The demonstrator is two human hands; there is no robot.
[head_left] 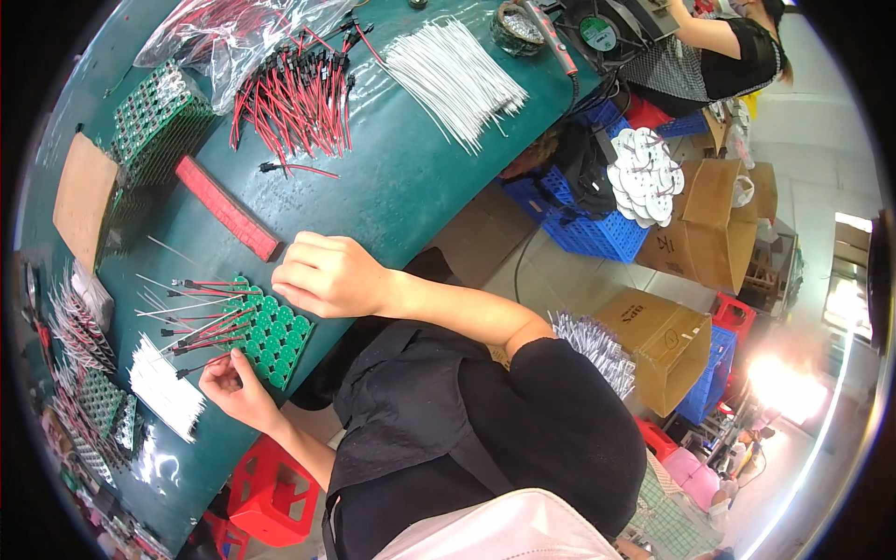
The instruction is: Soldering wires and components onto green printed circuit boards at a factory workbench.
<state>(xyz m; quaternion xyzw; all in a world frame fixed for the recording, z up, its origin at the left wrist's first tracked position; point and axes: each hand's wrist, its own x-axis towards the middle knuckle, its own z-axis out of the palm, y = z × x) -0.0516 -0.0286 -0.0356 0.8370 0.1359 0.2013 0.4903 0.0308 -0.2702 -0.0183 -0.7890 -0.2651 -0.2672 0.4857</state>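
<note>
A: What do our hands hold?
B: Our left hand (238, 397) seems to pinch a thin red wire lead with a black plastic connector (192, 369), thumb and finger close together. Our right hand (327, 275) curls at the upper edge of the flat green panel of round circuit boards (280, 338); we cannot tell whether its hidden fingertips grip anything.

A: Where is the panel, and how does it handle?
B: It lies on the teal table (401, 168), between our hands. We judge it light, stiff and brittle at its joints, so we hold it by the outer edges.

A: And the lead?
B: Light and limp, probably; we pinch it near its bare end, since tugging could strain a joint.

A: Farther out?
B: We see a bundle of straight white wires (166, 387) beside our left hand, a long red block (224, 207) beyond the panel, and a heap of red-and-black leads (294, 107) past that.
</note>
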